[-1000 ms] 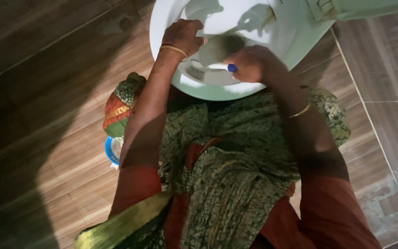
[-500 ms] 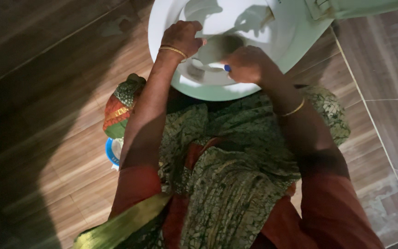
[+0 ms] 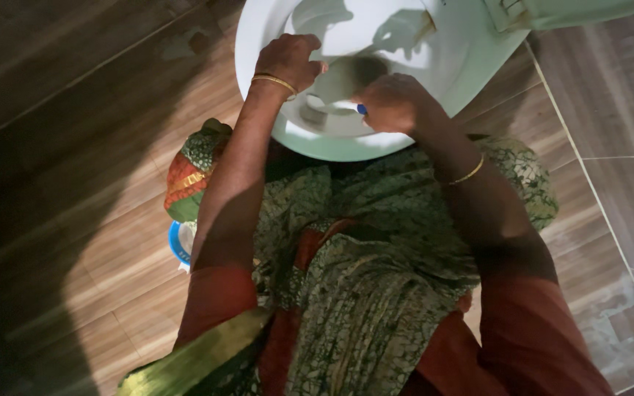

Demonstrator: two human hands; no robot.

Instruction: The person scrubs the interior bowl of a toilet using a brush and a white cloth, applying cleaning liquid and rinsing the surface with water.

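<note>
A white toilet bowl (image 3: 471, 55) fills the top middle of the head view, with dark water at its centre. My left hand (image 3: 291, 59) rests on the bowl's left rim, fingers curled over the edge, a gold bangle on the wrist. My right hand (image 3: 390, 103) is closed around a blue-handled brush (image 3: 362, 109) at the bowl's near inner side; only the blue tip of the handle shows, the brush end is hidden. My green patterned dress and red sleeves cover the lower middle.
A blue and white round container (image 3: 179, 240) sits on the brown wood-look floor by my left side, partly under my arm. A pale lid or tank part (image 3: 552, 13) lies at the top right. Grey tiles (image 3: 625, 198) run along the right.
My right hand with the brush has shifted slightly left and up inside the bowl. My left hand has stayed on the rim.
</note>
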